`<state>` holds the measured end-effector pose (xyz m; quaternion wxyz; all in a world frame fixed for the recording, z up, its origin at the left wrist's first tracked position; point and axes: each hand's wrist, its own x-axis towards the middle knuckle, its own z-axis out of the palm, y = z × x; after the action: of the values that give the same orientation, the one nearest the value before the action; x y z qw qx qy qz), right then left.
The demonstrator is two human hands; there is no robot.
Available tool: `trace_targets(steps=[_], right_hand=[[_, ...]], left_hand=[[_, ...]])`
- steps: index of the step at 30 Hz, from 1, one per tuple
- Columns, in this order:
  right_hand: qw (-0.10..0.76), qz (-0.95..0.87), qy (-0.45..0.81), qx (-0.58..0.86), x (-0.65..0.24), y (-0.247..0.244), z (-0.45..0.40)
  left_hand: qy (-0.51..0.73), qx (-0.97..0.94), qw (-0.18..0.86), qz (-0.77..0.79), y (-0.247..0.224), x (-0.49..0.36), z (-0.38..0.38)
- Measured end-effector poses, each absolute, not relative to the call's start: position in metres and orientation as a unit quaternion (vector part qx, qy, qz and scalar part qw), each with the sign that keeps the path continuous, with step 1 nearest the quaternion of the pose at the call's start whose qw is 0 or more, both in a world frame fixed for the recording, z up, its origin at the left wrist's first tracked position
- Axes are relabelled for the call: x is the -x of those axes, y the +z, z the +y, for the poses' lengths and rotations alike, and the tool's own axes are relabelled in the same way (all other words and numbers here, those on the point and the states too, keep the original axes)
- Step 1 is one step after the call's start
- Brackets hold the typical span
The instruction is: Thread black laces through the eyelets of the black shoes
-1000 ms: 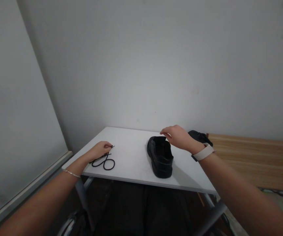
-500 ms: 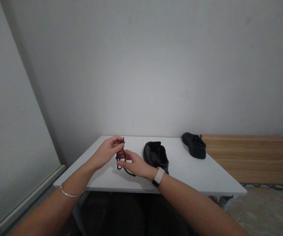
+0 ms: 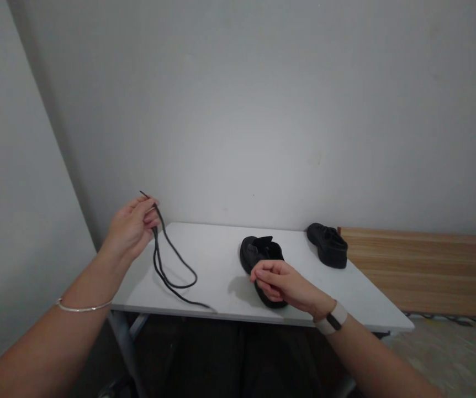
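A black shoelace [image 3: 175,284] hangs in loose loops from my left hand [image 3: 128,226], raised over the table's left side. Thumb and fingers pinch it, and a short tip sticks up above them. Its lower end, a little blurred, trails toward the table's front edge. My right hand [image 3: 281,283] is closed, fingertips against the thumb, with nothing visible in it. Behind and below that hand stands a black shoe [image 3: 249,255] with its tongue up; the hand hides part of its middle. I cannot tell whether hand and shoe touch.
Another black shoe [image 3: 331,249], with laces in it, stands at the white table's [image 3: 217,249] back right. A wood-grain panel [image 3: 420,271] is beyond the right edge. The grey wall [image 3: 238,138] rises right behind the table.
My hands have moved apart: the left up and to the left with the shoelace, the right rightward to in front of the near shoe. The bunched lace now hangs out long.
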<state>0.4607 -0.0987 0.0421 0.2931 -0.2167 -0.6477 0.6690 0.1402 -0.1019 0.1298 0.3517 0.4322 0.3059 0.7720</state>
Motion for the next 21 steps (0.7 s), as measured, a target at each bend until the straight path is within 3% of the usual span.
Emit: trace_targets(steps=[10,15,19,21], right_hand=[[0.321,-0.791,0.461,0.242,-0.388,0.02,-0.114],[0.338,-0.738,0.573,0.116,-0.367,0.015,-0.133],[0.192,-0.65,0.732,0.072,-0.381,0.007,-0.15],[0.171,-0.607,0.77,0.097,-0.399,0.004,-0.153]], left_hand=[[0.698,-0.514,0.433,0.248,0.169,-0.246,-0.133],[0.706,-0.506,0.459,0.19,0.184,-0.247,-0.143],[0.733,-0.485,0.447,0.169,0.184,-0.225,-0.137],[0.758,-0.464,0.423,0.179,0.181,-0.207,-0.13]])
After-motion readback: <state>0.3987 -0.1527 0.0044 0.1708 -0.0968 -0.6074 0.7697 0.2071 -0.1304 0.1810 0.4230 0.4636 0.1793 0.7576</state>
